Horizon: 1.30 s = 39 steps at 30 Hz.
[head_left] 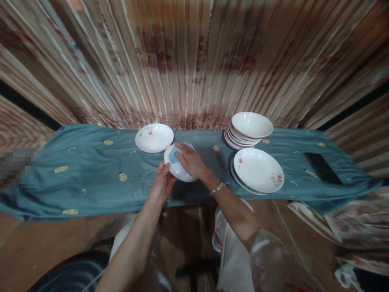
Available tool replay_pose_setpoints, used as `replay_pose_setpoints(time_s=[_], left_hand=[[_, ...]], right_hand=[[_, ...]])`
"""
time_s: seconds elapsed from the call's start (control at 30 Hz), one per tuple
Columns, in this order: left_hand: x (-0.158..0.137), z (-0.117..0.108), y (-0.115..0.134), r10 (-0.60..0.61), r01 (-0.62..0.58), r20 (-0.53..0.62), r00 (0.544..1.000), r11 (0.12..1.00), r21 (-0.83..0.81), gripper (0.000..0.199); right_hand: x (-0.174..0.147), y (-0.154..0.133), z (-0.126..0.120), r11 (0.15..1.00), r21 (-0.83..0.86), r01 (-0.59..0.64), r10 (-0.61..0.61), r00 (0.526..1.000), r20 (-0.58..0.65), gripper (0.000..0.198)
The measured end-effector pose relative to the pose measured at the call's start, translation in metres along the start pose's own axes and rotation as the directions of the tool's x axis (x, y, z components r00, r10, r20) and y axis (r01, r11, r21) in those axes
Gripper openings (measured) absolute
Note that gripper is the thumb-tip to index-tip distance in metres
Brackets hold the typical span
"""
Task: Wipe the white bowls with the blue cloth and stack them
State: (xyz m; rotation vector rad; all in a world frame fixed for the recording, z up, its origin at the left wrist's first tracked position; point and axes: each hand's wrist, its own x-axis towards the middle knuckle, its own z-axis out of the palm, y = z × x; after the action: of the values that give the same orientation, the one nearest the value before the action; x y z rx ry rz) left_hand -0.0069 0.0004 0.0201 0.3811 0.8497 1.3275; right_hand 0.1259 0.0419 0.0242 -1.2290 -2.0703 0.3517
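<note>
A white bowl (184,175) is held tilted over the middle of the table, in front of me. My left hand (163,182) grips its left edge, thumb on the near side. On the bowl's surface my right hand (192,161) presses a light blue cloth (174,155), partly hidden under the fingers. Just behind and to the left lies a white plate (154,138) with a small flower pattern. Right of my hands sit a short stack of flowered plates (258,170) and, behind it, a stack of white bowls (252,125) with reddish rims.
The table has a teal cloth (100,178) with yellow motifs. A black phone (323,168) lies near its right end. Pleated patterned curtains (188,73) hang along the back edge. A round black object (73,273) stands on the floor at the lower left.
</note>
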Motion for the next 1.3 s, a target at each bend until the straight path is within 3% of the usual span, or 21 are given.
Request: replay_pose_setpoints(time_s=[0.53,0.9,1.3], left_hand=[[-0.004,0.007,0.002,0.001,-0.001,-0.014,1.000,1.000,-0.003,0.019],[0.000,0.002,0.002,-0.023,0.023,-0.023,0.999,1.000,-0.001,0.021],[0.003,0.000,0.002,-0.005,0.005,-0.019,1.000,1.000,0.005,0.024]], right_hand=[[-0.013,0.038,-0.012,0.959,0.015,-0.284,0.284,0.958,-0.030,0.042],[-0.042,0.044,-0.009,0.938,0.011,-0.346,0.344,0.929,-0.136,0.047],[-0.079,0.020,-0.013,0.956,0.064,-0.287,0.294,0.938,-0.181,0.041]])
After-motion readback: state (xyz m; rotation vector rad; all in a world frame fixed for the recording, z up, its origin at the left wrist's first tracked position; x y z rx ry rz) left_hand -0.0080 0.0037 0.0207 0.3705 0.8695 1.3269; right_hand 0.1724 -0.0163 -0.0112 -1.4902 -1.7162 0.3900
